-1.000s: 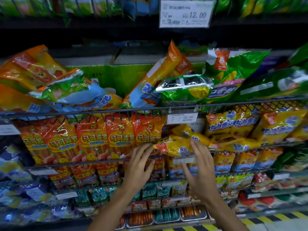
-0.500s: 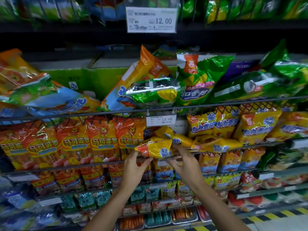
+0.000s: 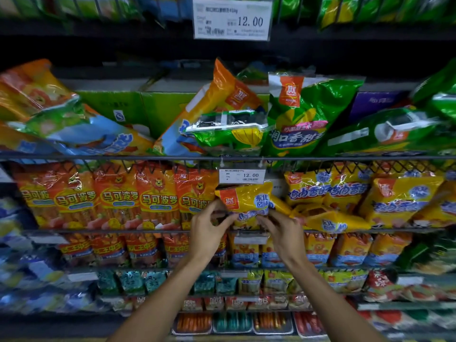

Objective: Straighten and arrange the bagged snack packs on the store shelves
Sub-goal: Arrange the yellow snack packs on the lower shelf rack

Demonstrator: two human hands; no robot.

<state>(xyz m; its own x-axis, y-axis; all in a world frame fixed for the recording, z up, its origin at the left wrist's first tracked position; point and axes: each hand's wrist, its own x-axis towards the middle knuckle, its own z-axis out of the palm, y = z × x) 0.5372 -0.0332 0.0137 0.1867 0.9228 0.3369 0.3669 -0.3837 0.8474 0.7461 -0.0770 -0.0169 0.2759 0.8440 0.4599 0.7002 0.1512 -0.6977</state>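
Yellow snack pack: held up before the second wire shelf, just under a price tag; left hand pinches its lower left corner; right hand grips its bottom edge; orange packs stand left.

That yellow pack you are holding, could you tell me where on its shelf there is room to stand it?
The likeliest room is the slot right behind the yellow pack, bordered by the orange packs on one side and a tipped yellow pack on the other. The orange row stands packed edge to edge; the upright yellow packs beyond overlap. Both hands grip the pack.
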